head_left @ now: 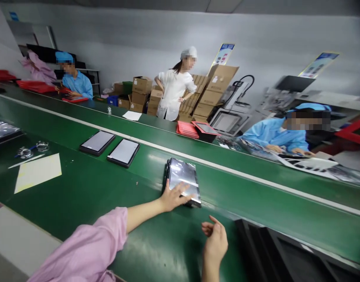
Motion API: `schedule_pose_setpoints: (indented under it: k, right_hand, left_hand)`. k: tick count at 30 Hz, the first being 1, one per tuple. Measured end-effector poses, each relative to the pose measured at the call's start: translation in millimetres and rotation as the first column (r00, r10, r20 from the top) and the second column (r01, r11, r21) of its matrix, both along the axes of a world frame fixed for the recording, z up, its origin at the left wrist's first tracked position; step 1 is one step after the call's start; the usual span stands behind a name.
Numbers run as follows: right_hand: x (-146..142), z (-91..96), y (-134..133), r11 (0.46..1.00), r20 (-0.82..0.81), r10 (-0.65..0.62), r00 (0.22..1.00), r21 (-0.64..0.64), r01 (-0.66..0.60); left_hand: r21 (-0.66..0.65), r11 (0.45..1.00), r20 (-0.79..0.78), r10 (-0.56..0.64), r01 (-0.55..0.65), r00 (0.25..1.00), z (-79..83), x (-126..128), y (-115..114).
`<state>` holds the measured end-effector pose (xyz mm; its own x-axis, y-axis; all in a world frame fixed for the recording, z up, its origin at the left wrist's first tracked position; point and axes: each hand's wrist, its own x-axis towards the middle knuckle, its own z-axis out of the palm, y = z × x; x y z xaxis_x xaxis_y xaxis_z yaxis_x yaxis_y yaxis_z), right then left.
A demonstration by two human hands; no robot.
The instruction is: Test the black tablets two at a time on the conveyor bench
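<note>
My left hand reaches out in a pink sleeve and lies flat, fingers spread, on the near end of a tablet wrapped in shiny silver film on the green conveyor belt. My right hand hovers just above the belt, a little nearer than the tablet, fingers loosely curled and holding nothing. Two more tablets with pale screens, one beside the other, lie further left on the belt.
A sheet of paper and small clear-wrapped parts lie at left. A black tray sits at lower right. Across the belt, two seated workers in blue and a standing person in white are near stacked cardboard boxes.
</note>
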<state>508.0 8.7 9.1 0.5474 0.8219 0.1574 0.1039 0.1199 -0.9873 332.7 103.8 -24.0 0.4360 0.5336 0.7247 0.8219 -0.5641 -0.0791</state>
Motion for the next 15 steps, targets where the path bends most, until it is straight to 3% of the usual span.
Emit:
schedule_pose_setpoints:
  k: [2,5,8,9,10,11,12,13,14,15]
  right_hand:
    - [-3,-3.3,3,1.000,-0.015,0.002,1.000,-0.014,-0.003]
    - [-6,-8.3,5,1.000,-0.008,0.021,1.000,-0.021,-0.022]
    - [-10,-12.6,6,0.998,0.008,0.062,0.998,-0.033,-0.062]
    - [-12,-13.9,7,0.996,0.010,0.079,0.997,-0.043,-0.078]
    - [-13,-15.2,7,0.994,0.010,0.097,0.995,-0.052,-0.096]
    - [-14,-16.3,7,0.992,0.009,0.115,0.993,-0.058,-0.115]
    - [-15,-17.5,7,0.989,0.008,0.133,0.991,-0.062,-0.132]
    - [-16,-18.6,7,0.987,0.008,0.148,0.989,-0.063,-0.147]
    - [-17,-19.7,8,0.985,0.011,0.160,0.987,-0.065,-0.159]
    - [-18,-20.8,9,0.983,0.015,0.171,0.985,-0.067,-0.170]
  left_hand:
    - [-0.149,0.976,0.103,0.172,-0.156,0.980,7.8,12,24]
    - [-0.383,0.878,0.256,0.398,-0.286,0.881,14.0,19,39]
    - [-0.541,0.827,0.444,0.436,-0.153,0.783,16.0,8,29]
    - [-0.562,0.825,0.548,0.424,-0.058,0.721,17.5,-1,24]
    - [-0.554,0.831,0.678,0.412,0.055,0.610,20.0,-13,19]
    - [-0.503,0.846,0.822,0.405,0.177,0.400,23.9,-29,16]
    - [-0.409,0.869,0.912,0.395,0.277,0.109,29.1,-49,15]
    - [-0.289,0.897,0.905,0.370,0.335,-0.210,35.4,-71,17]
    - [-0.139,0.931,0.756,0.320,0.337,-0.572,42.2,-97,21]
    - [-0.104,0.936,0.655,0.320,0.337,-0.685,49.1,-123,27]
